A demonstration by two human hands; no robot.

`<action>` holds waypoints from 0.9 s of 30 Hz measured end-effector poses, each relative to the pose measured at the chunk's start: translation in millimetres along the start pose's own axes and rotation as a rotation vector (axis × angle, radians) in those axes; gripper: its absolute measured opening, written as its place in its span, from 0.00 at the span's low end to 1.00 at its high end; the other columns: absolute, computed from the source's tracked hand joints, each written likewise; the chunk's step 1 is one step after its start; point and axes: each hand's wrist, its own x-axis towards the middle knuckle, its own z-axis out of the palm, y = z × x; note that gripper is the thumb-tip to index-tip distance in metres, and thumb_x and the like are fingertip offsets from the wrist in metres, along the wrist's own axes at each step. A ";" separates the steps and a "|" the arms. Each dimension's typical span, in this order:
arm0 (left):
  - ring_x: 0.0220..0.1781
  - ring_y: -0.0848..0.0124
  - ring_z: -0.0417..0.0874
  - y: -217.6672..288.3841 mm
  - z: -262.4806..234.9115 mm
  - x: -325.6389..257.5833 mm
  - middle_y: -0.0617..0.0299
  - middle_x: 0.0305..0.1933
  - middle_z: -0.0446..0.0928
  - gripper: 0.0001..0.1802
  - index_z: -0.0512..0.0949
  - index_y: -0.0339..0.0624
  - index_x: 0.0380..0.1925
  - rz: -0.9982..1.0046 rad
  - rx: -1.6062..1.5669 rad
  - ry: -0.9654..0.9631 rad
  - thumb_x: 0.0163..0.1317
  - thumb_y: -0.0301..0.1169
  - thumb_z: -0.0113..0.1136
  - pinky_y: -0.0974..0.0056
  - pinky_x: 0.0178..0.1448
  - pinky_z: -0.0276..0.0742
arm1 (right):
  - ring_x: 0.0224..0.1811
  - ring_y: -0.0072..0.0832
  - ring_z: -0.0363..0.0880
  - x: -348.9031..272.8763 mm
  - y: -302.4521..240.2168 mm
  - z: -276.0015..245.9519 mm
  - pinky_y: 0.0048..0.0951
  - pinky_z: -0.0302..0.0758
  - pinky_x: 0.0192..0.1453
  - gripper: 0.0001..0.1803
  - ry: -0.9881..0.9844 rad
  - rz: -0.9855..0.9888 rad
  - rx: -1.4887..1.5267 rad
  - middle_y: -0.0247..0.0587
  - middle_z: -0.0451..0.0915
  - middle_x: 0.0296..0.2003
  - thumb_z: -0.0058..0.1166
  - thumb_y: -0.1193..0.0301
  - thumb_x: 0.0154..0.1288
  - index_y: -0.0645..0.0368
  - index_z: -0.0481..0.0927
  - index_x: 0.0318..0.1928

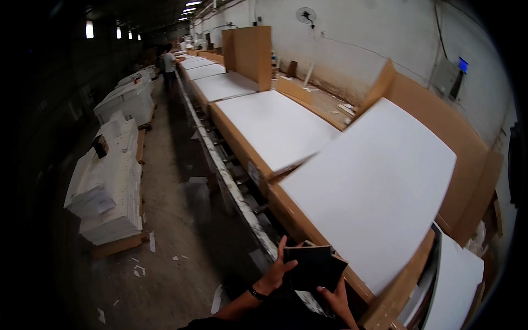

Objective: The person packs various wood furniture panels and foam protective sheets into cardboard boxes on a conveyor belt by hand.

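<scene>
Low in the view, I hold a small stack of black flat rectangular pieces (312, 268) between my two hands; a light brown edge shows along its top. My left hand (276, 273), with a dark band at the wrist, grips the stack's left side, thumb raised. On the lower right side, my right hand (337, 301) clasps it, with the thumb over the black face. Just beyond the stack lies an open cardboard box (300, 213) with a large white panel (374, 181) in it. Below the stack shows a partly hidden whitish patch I cannot make out.
Boxes with white panels (275, 125) line a roller conveyor (231, 187) running away from me. An upright cardboard piece (246, 58) stands on it. Stacked white boards (113, 184) sit on the left floor, near scattered scraps. A person (168, 61) stands far along the conveyor.
</scene>
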 end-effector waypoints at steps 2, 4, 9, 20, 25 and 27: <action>0.63 0.65 0.60 15.8 -77.5 -3.6 0.53 0.63 0.58 0.40 0.47 0.46 0.64 -0.178 -0.114 0.045 0.55 0.27 0.58 0.59 0.63 0.60 | 0.53 0.43 0.70 40.8 -24.3 45.2 0.32 0.64 0.57 0.46 -0.283 0.152 -0.268 0.60 0.68 0.50 0.57 0.68 0.49 0.69 0.43 0.62; 0.61 0.61 0.65 60.0 -133.7 -15.5 0.53 0.61 0.61 0.33 0.55 0.41 0.61 -0.220 -0.185 0.043 0.56 0.31 0.57 0.56 0.64 0.60 | 0.49 0.48 0.73 93.5 -37.0 93.8 0.33 0.68 0.53 0.51 -0.652 0.011 -0.520 0.63 0.69 0.49 0.54 0.59 0.54 0.71 0.32 0.63; 0.58 0.57 0.68 138.1 -258.0 -47.9 0.50 0.58 0.65 0.31 0.57 0.34 0.59 -0.284 -0.472 0.320 0.58 0.34 0.54 0.54 0.63 0.63 | 0.60 0.45 0.61 195.4 -41.5 221.8 0.33 0.60 0.62 0.48 -1.061 -0.123 -0.826 0.60 0.55 0.60 0.48 0.50 0.59 0.68 0.36 0.64; 0.50 0.65 0.74 260.5 -344.6 46.6 0.53 0.48 0.73 0.26 0.67 0.34 0.50 -0.167 0.243 0.242 0.50 0.26 0.61 0.63 0.54 0.70 | 0.44 0.40 0.73 525.6 113.8 154.6 0.33 0.67 0.52 0.29 0.477 -0.198 -0.876 0.57 0.74 0.42 0.46 0.59 0.61 0.66 0.62 0.57; 0.41 0.71 0.78 325.5 -301.0 157.6 0.59 0.39 0.78 0.24 0.73 0.40 0.45 -0.006 1.132 -0.168 0.46 0.32 0.67 0.67 0.45 0.73 | 0.60 0.53 0.51 543.4 102.5 199.4 0.51 0.58 0.58 0.35 0.528 0.210 -1.092 0.58 0.50 0.62 0.52 0.57 0.55 0.59 0.58 0.60; 0.39 0.67 0.79 339.1 -292.3 197.3 0.58 0.37 0.78 0.23 0.75 0.43 0.44 0.021 1.542 -0.462 0.47 0.36 0.67 0.67 0.43 0.74 | 0.60 0.52 0.51 534.2 106.5 208.0 0.50 0.56 0.58 0.35 0.626 0.234 -1.064 0.58 0.49 0.62 0.52 0.57 0.55 0.59 0.58 0.60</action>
